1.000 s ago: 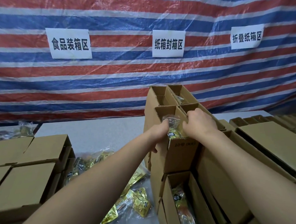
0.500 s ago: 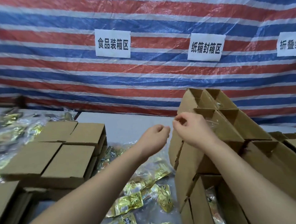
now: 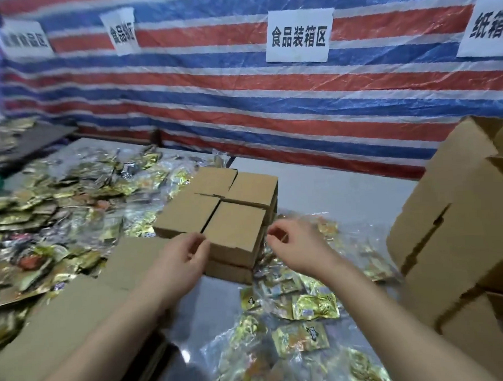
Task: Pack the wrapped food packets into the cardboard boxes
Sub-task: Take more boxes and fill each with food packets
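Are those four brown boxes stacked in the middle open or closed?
Closed. The four cardboard boxes show flat, unbroken tops with only seams between them, and no packets are visible inside.

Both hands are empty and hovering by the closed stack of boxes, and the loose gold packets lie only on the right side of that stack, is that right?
Not quite. The head view shows both hands, left hand and right hand, empty by the closed stack of boxes, but gold packets lie on both sides of it.

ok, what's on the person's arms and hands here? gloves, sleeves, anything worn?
Nothing worn shows. The left hand and right hand are bare, with no gloves, and no rings or watch visible. Both forearms are bare to the frame's lower edge, with no sleeves or markings in view.
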